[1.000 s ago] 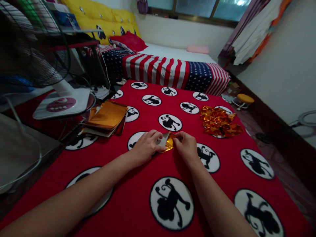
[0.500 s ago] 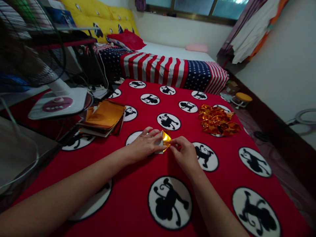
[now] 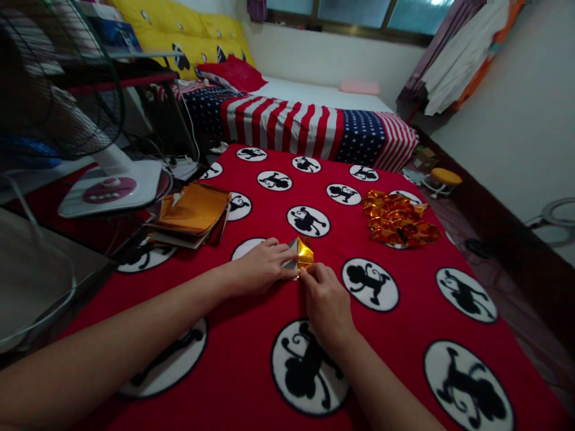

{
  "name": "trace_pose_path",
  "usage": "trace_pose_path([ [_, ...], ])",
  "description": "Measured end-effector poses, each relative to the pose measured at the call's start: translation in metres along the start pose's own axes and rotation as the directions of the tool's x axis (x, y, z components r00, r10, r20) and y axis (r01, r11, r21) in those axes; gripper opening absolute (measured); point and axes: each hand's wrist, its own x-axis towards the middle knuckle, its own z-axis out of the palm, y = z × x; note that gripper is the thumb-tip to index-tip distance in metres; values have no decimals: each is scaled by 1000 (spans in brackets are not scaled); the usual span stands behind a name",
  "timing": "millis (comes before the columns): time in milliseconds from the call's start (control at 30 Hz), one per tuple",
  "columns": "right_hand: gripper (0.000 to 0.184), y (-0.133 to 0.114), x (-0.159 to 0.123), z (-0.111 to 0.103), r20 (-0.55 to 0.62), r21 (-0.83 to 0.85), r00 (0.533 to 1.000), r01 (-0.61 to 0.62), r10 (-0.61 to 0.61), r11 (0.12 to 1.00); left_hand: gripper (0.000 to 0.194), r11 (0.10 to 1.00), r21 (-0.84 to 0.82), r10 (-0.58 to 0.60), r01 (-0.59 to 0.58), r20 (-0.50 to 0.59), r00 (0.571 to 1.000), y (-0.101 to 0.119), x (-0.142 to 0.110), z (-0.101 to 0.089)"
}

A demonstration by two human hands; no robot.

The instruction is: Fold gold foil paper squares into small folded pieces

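Observation:
A small folded sheet of gold foil paper (image 3: 305, 251) with a pale grey-white back lies on the red cloth (image 3: 242, 371) in front of me. My left hand (image 3: 265, 263) presses on its pale left side, fingers bent and close together, covering much of that part. At the near right corner, my right hand (image 3: 327, 293) pinches the edge between thumb and fingers. Over to the left sits a stack of gold foil sheets (image 3: 193, 209). A heap of folded gold foil pieces (image 3: 395, 218) rests on the cloth at the right.
An electric fan (image 3: 112, 185) stands on the left beside the cloth-covered surface. Behind it is a small desk (image 3: 121, 81) with cables. A bed (image 3: 287, 123) with a stars-and-stripes cover lies across the far end. A yellow stool (image 3: 444, 177) stands at the far right.
My right hand has come from the foil paper's right side down to its near corner. My left hand has stayed on the pale side, and the gold flap now lies flatter.

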Motion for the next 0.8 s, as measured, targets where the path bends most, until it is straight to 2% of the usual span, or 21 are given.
trace_pose_path([
  [167, 34, 5, -11, -1, 2, -4, 994, 112, -112, 994, 29, 999, -40, -5, 4, -22, 1000, 2, 0, 0],
  [300, 37, 10, -14, -2, 5, -13, 982, 191, -191, 981, 28, 996, -66, -55, 52, -41, 998, 3, -1, 0],
  [467, 37, 11, -13, -3, 3, -4, 974, 227, -227, 974, 31, 994, -104, -35, 34, -13, 999, 2, -1, -2],
  [600, 33, 11, -11, -3, 4, 27, 976, 218, -219, 975, 32, 992, -126, -24, 23, -1, 1000, -1, 0, -5],
  [800, 19, 8, -5, -6, -29, 244, 998, 69, -64, 967, 31, 993, -120, 5, -6, -11, 1000, -5, 2, -5],
])
